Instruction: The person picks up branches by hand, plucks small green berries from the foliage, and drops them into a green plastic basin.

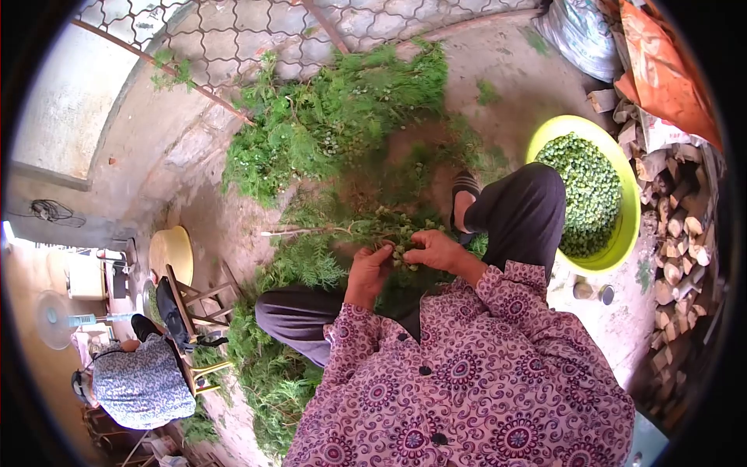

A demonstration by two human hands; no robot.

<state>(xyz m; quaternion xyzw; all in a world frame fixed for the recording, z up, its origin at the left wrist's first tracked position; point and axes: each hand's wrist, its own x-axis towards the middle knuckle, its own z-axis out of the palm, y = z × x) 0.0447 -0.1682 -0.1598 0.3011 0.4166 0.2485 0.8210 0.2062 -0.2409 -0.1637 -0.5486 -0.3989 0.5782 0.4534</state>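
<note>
A leafy green branch (366, 226) with small round green cones lies across in front of me, its pale cut end pointing left. My left hand (368, 274) is closed, thumb and fingers pinched on the branch near a cluster of cones (399, 251). Beside it, my right hand (437, 252) has its thumb and fingers closed at the same cluster; what sits between the fingertips is partly hidden. To the right of my knee stands a yellow-green basin (632, 206) holding many green cones (580, 191).
A big heap of cut greenery (334, 117) lies ahead by a wire lattice (241, 35). More branches (272, 397) spread at left. Stacked firewood (677, 257), an orange sack (661, 70) and a jar (605, 293) are at right. Another person (144, 381) sits at left near a fan (56, 319).
</note>
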